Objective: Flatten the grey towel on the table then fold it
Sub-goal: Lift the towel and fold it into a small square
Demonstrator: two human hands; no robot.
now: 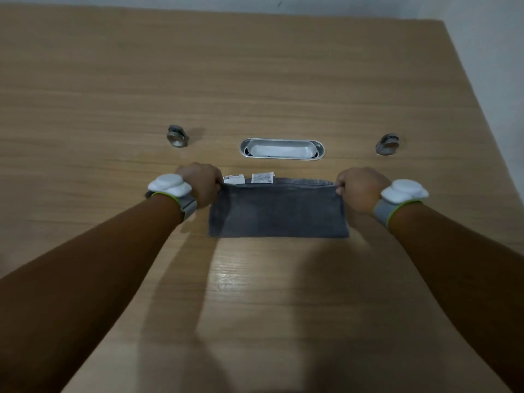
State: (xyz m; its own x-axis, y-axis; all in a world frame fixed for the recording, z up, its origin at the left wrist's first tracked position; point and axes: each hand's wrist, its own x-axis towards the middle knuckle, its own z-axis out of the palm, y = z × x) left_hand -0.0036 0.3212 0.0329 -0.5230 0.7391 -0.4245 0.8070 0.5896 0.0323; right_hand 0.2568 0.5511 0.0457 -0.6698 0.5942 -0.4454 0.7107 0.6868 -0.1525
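The grey towel (pixel 279 211) lies on the wooden table (pixel 255 80) as a wide folded rectangle, its near edge straight. Two white labels (pixel 262 177) stick out at its far edge. My left hand (pixel 202 182) pinches the far left corner of the towel. My right hand (pixel 358 188) pinches the far right corner. The far edge is stretched taut between the two hands and sits slightly raised. Both wrists carry grey bands with white pods.
Just beyond the towel an oval metal cable port (pixel 282 148) is set into the table. A round metal fitting (pixel 176 136) stands at its left and another (pixel 388 144) at its right. The table's right edge (pixel 487 137) runs diagonally.
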